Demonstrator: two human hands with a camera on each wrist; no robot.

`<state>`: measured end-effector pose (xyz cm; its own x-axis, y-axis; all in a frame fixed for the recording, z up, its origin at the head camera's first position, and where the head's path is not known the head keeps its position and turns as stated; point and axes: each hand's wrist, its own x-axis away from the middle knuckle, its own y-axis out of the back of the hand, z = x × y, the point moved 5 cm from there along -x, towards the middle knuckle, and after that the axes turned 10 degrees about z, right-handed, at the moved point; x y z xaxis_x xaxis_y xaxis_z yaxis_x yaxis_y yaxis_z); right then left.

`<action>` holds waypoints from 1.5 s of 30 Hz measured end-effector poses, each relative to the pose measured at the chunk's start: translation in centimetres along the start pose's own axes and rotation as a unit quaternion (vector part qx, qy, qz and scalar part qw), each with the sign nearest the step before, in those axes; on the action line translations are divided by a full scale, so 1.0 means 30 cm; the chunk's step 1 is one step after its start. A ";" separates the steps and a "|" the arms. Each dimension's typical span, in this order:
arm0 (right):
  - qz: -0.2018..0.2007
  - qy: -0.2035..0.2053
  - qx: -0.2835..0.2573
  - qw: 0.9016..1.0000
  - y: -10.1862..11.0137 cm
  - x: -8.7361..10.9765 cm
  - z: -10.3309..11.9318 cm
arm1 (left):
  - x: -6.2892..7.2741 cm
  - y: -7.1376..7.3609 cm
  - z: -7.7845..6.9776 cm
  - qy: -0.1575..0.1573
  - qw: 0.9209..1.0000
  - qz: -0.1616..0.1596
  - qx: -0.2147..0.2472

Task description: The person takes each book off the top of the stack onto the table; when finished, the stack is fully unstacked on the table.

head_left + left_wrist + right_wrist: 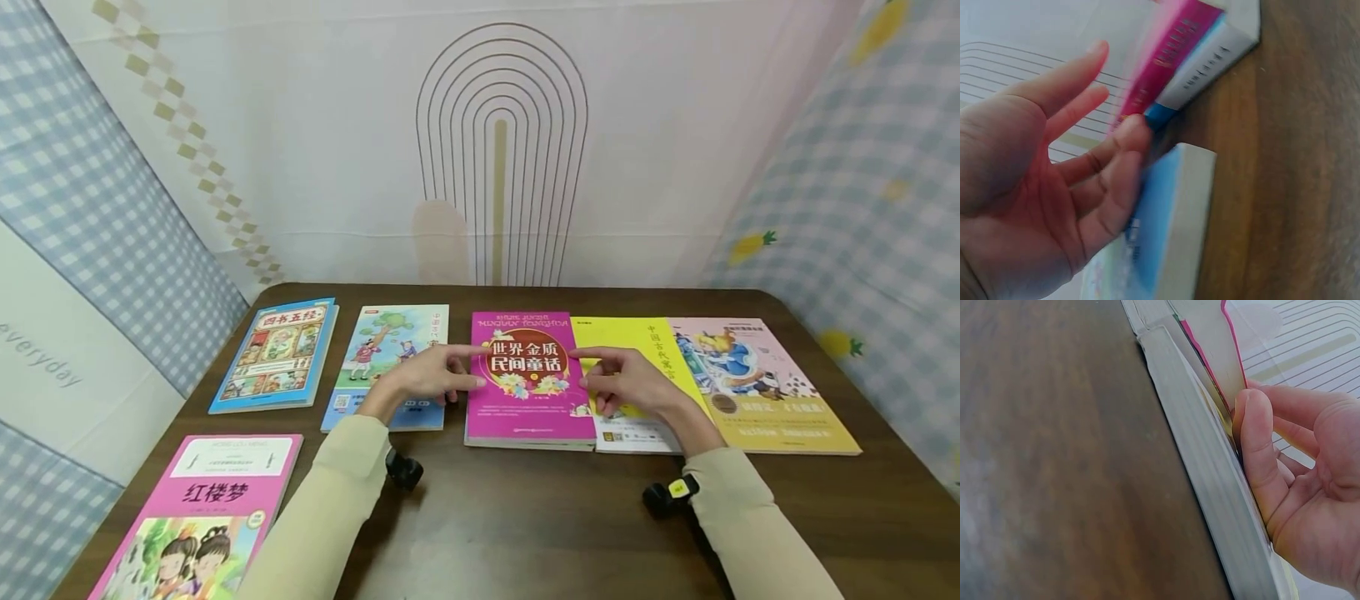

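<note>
Just right of centre in the head view lies a magenta book with a dark red title panel. The left wrist view shows its magenta spine over a second spine in white and blue. At the book's left edge is my left hand, index finger extended, other fingers loosely bent. My right hand touches the right edge with thumb and index fingertips, over the yellow book. In the right wrist view, the right thumb lies against the book's side. Neither hand wraps round a book.
Under my left hand lies a light blue book with a tree picture. Farther left are a blue-bordered book and a pink book. A pink and yellow book lies at the right. All rest on a dark wooden table.
</note>
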<state>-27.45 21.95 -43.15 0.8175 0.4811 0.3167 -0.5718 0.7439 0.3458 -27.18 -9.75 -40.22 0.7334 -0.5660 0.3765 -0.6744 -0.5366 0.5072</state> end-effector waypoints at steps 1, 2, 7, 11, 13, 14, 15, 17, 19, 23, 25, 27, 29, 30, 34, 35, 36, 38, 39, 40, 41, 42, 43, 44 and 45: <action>0.001 0.001 0.000 1.000 -0.002 -0.002 0.002 | -0.003 -0.001 0.005 0.003 1.000 -0.005 -0.002; 0.001 0.002 0.000 1.000 -0.004 -0.004 0.003 | -0.007 -0.003 0.009 0.006 1.000 -0.009 -0.005; -0.005 0.004 0.006 1.000 -0.004 -0.005 0.008 | -0.029 -0.011 0.010 0.024 0.998 -0.032 -0.045; -0.007 0.004 0.004 1.000 -0.004 -0.007 0.007 | -0.030 -0.011 0.005 0.027 0.997 -0.039 -0.068; -0.006 0.005 0.001 1.000 -0.007 -0.011 0.008 | -0.025 -0.009 0.009 0.024 0.997 -0.039 -0.058; -0.005 0.008 0.002 1.000 -0.009 -0.013 0.009 | -0.023 -0.008 0.011 0.022 0.998 -0.039 -0.051; -0.005 0.009 0.000 1.000 -0.010 -0.014 0.009 | -0.021 -0.007 0.016 0.021 0.998 -0.038 -0.042; -0.008 0.009 -0.005 1.000 -0.012 -0.015 0.009 | -0.019 -0.005 0.026 0.020 0.999 -0.037 -0.022; -0.010 0.010 -0.008 1.000 -0.013 -0.015 0.007 | -0.015 -0.003 0.034 0.020 0.999 -0.036 -0.008; -0.016 0.003 -0.013 1.000 -0.012 -0.011 -0.001 | -0.012 -0.001 0.044 0.012 0.999 -0.031 0.006; -0.017 0.001 -0.012 1.000 -0.012 -0.009 -0.004 | -0.013 -0.001 0.046 0.007 1.000 -0.029 0.010; -0.021 -0.003 -0.010 1.000 -0.010 -0.006 -0.006 | -0.018 -0.003 0.046 0.004 1.000 -0.027 0.015; -0.024 -0.003 -0.007 1.000 -0.007 -0.003 -0.007 | -0.024 -0.003 0.046 0.004 0.999 -0.028 0.019; -0.026 -0.005 -0.005 1.000 -0.006 -0.001 -0.008 | -0.027 -0.003 0.045 0.005 0.999 -0.028 0.019; -0.026 -0.005 0.001 1.000 -0.005 0.003 -0.008 | -0.037 -0.004 0.042 0.006 0.999 -0.030 0.012; -0.025 -0.002 0.000 1.000 -0.006 0.004 -0.006 | -0.038 -0.004 0.042 0.007 0.999 -0.030 0.011; -0.022 0.002 0.000 1.000 -0.008 0.003 -0.004 | -0.038 -0.004 0.042 0.008 0.999 -0.030 0.011; -0.019 0.007 -0.001 1.000 -0.009 0.002 0.000 | -0.038 -0.003 0.043 0.009 1.000 -0.027 0.012; -0.019 0.009 0.000 1.000 -0.010 0.002 0.002 | -0.037 -0.002 0.043 0.009 1.000 -0.024 0.012; -0.017 0.009 0.001 1.000 -0.010 0.001 0.003 | -0.037 -0.002 0.042 0.008 1.000 -0.021 0.013; -0.016 0.010 0.001 1.000 -0.010 0.001 0.005 | -0.036 -0.001 0.042 0.007 1.000 -0.018 0.014; -0.016 0.007 0.003 1.000 -0.010 0.000 0.004 | -0.036 0.000 0.042 0.006 1.000 -0.014 0.014; -0.016 0.004 0.005 1.000 -0.011 0.001 0.004 | -0.036 0.001 0.041 0.004 1.000 -0.011 0.012; -0.015 0.003 0.009 1.000 -0.011 0.001 0.005 | -0.035 0.002 0.040 0.003 1.000 -0.008 0.012; -0.015 0.002 0.011 1.000 -0.012 0.001 0.006 | -0.036 0.003 0.040 0.003 1.000 -0.006 0.012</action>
<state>-27.23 21.62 -43.10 0.8343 0.4612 0.3021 -0.5487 0.7474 0.3746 -28.13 -9.96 -41.50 0.7425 -0.5552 0.3747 -0.6667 -0.5583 0.4937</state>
